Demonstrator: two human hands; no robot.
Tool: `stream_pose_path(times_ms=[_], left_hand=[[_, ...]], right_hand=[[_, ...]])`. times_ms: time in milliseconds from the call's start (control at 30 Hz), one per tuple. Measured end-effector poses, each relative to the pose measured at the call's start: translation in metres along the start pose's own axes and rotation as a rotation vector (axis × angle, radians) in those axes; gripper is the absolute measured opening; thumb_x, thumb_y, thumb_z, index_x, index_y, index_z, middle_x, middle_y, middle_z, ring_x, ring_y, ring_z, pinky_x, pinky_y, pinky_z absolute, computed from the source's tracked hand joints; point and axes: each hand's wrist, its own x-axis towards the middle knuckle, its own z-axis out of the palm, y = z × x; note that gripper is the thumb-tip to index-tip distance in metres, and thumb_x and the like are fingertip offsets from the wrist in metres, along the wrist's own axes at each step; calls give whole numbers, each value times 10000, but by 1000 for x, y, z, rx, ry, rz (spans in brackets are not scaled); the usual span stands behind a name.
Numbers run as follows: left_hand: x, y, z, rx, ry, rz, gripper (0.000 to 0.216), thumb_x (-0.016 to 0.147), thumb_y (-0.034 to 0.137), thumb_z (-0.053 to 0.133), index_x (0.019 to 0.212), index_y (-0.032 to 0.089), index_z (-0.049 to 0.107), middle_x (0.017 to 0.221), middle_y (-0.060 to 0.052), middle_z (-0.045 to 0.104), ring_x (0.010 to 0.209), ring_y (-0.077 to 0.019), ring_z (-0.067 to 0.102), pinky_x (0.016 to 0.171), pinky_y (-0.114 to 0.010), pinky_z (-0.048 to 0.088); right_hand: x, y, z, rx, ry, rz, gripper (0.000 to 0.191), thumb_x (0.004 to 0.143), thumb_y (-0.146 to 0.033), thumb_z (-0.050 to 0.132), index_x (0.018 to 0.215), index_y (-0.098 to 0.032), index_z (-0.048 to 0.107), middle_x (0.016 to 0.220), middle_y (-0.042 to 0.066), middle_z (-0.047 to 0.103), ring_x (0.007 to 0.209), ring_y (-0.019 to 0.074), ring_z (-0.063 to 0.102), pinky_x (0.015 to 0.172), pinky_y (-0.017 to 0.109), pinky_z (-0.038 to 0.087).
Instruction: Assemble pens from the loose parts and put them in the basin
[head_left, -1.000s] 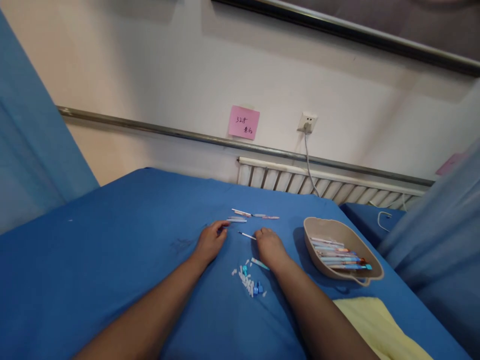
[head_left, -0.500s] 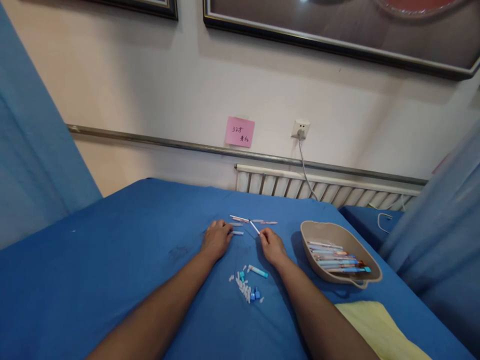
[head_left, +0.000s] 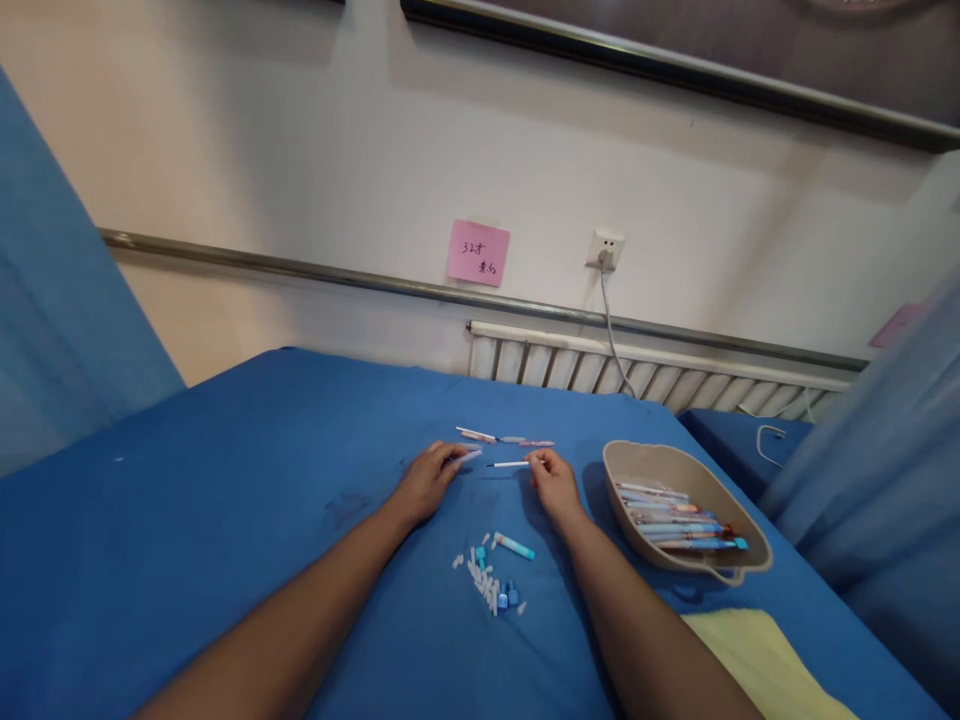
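Note:
My left hand [head_left: 427, 485] is closed on a pale pen barrel [head_left: 470, 456], which sticks out to the right from its fingertips. Between the fingertips of my right hand [head_left: 556, 484] is a thin white pen refill [head_left: 510, 464]. Its dark tip points left, a short gap from the barrel. Just behind the hands, white refills [head_left: 475, 434] and pinkish pen parts [head_left: 536, 443] lie on the blue cloth [head_left: 300, 420]. Closer to me sits a pile of small white pieces [head_left: 484, 586] with blue caps [head_left: 508, 596], a teal cap [head_left: 481, 555] and a teal-ended tube [head_left: 514, 546].
To the right stands a beige basket [head_left: 679, 468] holding several pens [head_left: 679, 520]. A yellow cloth [head_left: 757, 655] lies in front of it. Blue curtains [head_left: 60, 300] hang at both sides. Behind the bed are a radiator [head_left: 555, 362] and a socket with a cable [head_left: 604, 250].
My right hand has moved slightly right and turned the refill from slanting to nearly level. My left hand has lifted the pen barrel and tilted it upward. The camera view has shifted a little.

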Motion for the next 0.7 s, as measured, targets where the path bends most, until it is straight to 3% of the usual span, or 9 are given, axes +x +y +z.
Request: stream_pose_path(times_ms=[300,700], left_hand=[[2,4,4,36,-5,10,214,851,257,471,968,231,648,971,-33,661,945,-218,549,867,-337,397],[-1,6,7,48,-49,90,203,858,240,483,970,220,652,1043,-46,669,1000,-219,558,932,-368,366]], right_hand=[[2,1,-5,49,78,21,367,763,-518,481,777,-166,584,504,-52,455,471,125,422,462,221,322],[-6,-5,-2,30,-43,-37,304,800,-462,472,796,-180,586,559,-39,509,490,126,462,472,222,347]])
